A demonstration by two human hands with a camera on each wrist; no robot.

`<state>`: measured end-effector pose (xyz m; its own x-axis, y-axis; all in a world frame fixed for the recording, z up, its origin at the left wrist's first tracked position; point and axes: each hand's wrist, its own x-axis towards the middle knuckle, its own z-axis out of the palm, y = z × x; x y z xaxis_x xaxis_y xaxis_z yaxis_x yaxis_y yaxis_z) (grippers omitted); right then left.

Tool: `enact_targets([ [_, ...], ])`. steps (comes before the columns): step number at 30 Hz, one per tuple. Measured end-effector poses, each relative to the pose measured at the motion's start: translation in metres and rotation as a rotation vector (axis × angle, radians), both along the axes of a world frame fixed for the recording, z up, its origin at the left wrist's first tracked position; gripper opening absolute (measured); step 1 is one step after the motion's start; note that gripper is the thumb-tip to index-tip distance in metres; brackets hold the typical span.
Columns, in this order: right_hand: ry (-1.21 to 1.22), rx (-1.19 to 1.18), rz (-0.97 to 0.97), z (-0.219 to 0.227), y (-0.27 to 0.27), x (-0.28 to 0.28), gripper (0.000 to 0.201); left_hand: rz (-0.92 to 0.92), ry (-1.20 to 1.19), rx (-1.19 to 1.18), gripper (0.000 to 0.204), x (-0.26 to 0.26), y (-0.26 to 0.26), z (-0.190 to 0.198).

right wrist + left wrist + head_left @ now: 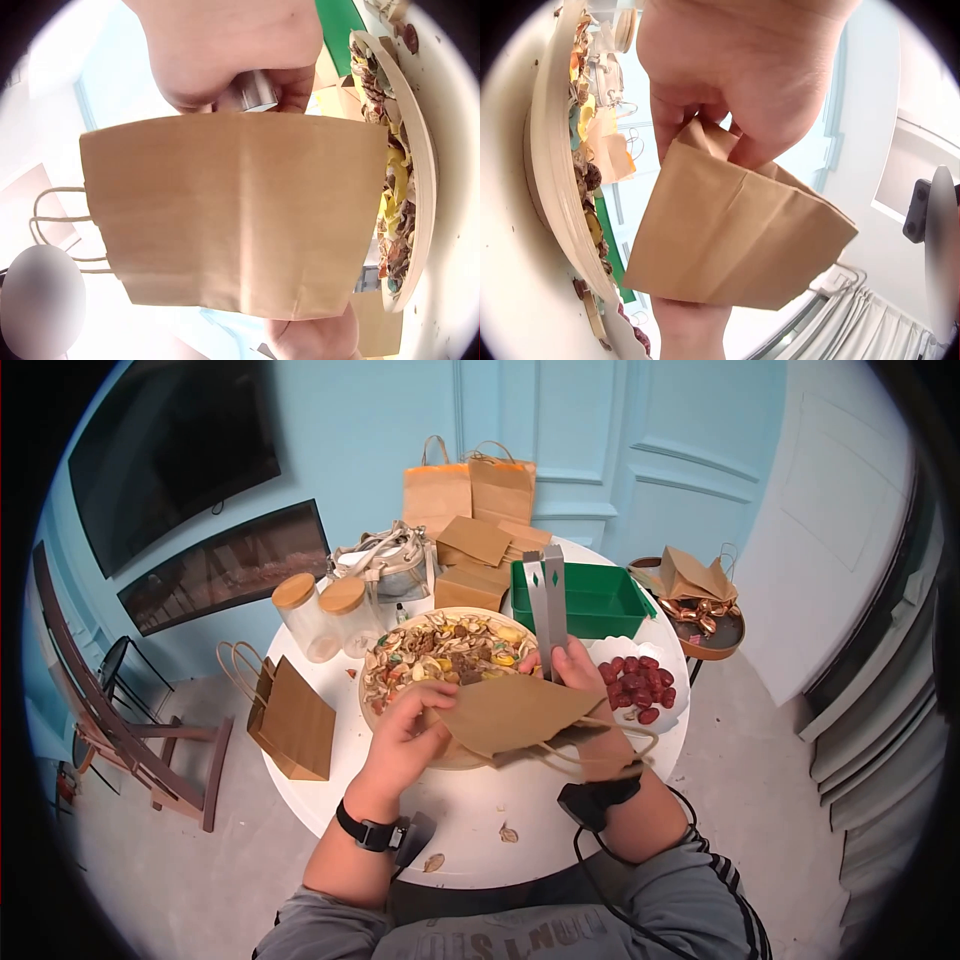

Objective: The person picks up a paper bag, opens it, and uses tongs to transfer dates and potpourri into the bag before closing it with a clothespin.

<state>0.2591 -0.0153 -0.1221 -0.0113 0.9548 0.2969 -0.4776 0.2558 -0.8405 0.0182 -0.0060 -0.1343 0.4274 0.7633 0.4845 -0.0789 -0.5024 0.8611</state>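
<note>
A small brown paper bag (520, 710) lies tilted between the hands, its twisted handles trailing to the right. My left hand (405, 725) pinches the bag's folded end; in the left wrist view its fingers dig into the creases there. Metal tongs (545, 600) stand upright in my right hand (572, 663), which grips them just behind the bag. The right wrist view shows the tongs' rounded end (257, 91) at the bag's edge. Below the hands is a round wooden tray (429, 172) heaped with a dried mix (430, 650) of slices and yellow pieces.
Red dates (640, 685) sit on a white plate at the right. Behind are a green bin (590, 622), several paper bags (437, 495) and a fabric bag (395, 565). Lidded jars (345, 615) and another paper bag (292, 720) stand left. Loose slices (508, 832) lie near the front edge.
</note>
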Motion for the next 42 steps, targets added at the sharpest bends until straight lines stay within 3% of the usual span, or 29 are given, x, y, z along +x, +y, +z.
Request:
enact_targets([
  [2, 0.05, 0.013, 0.044, -0.003, 0.0, -0.001, 0.029, 0.003, -0.135, -0.142, 0.029, 0.003, -0.003, -0.001],
  [7, 0.247, -0.118, 0.04, -0.012, 0.004, 0.002, 0.029, 0.02, -0.166, -0.264, 0.031, 0.004, -0.002, -0.006],
  [9, 0.234, -0.012, 0.066, -0.013, 0.007, 0.005, 0.029, 0.033, -0.209, -0.273, 0.032, 0.006, -0.007, -0.001],
  [11, 0.165, 0.012, 0.111, -0.012, 0.006, 0.01, 0.03, 0.379, -0.073, 0.071, 0.032, 0.004, -0.01, 0.0],
  [13, 0.104, 0.036, 0.147, -0.01, 0.004, 0.012, 0.032, 0.422, -0.126, 0.163, 0.038, 0.001, -0.011, -0.003],
  [15, 0.041, 0.03, 0.117, -0.006, 0.0, 0.006, 0.036, 0.496, -0.295, 0.542, 0.044, -0.001, -0.015, -0.003],
  [17, 0.064, 0.022, 0.137, -0.005, -0.003, 0.001, 0.038, 0.518, -0.288, 0.669, 0.049, -0.004, -0.017, -0.004],
  [19, 0.08, 0.059, 0.117, -0.006, -0.004, -0.005, 0.038, 0.587, -0.078, 0.818, 0.05, -0.004, -0.023, 0.0],
  [21, 0.032, 0.077, 0.063, -0.005, -0.005, -0.009, 0.041, 0.636, 0.006, 0.811, 0.046, -0.004, -0.03, 0.008],
  [23, -0.017, 0.094, 0.014, -0.003, -0.007, -0.009, 0.044, 0.671, 0.236, 0.867, 0.042, -0.005, -0.035, 0.017],
  [27, 0.038, 0.138, -0.053, -0.005, -0.005, -0.001, 0.043, 0.779, 0.3, 0.865, 0.033, -0.006, -0.041, 0.018],
  [28, 0.05, 0.156, -0.089, -0.006, -0.004, 0.001, 0.043, 0.713, 0.2, 0.828, 0.03, -0.004, -0.039, 0.018],
  [33, 0.178, 0.247, -0.084, -0.004, -0.007, 0.006, 0.038, 0.744, 0.179, 0.869, 0.031, 0.002, -0.039, 0.026],
  [38, 0.187, 0.298, -0.069, 0.0, -0.009, 0.007, 0.039, 0.64, 0.331, 0.696, 0.026, 0.003, -0.037, 0.026],
  [42, 0.179, 0.301, 0.016, 0.004, -0.011, 0.002, 0.04, 0.675, 0.363, 0.807, 0.014, -0.005, -0.037, 0.031],
])
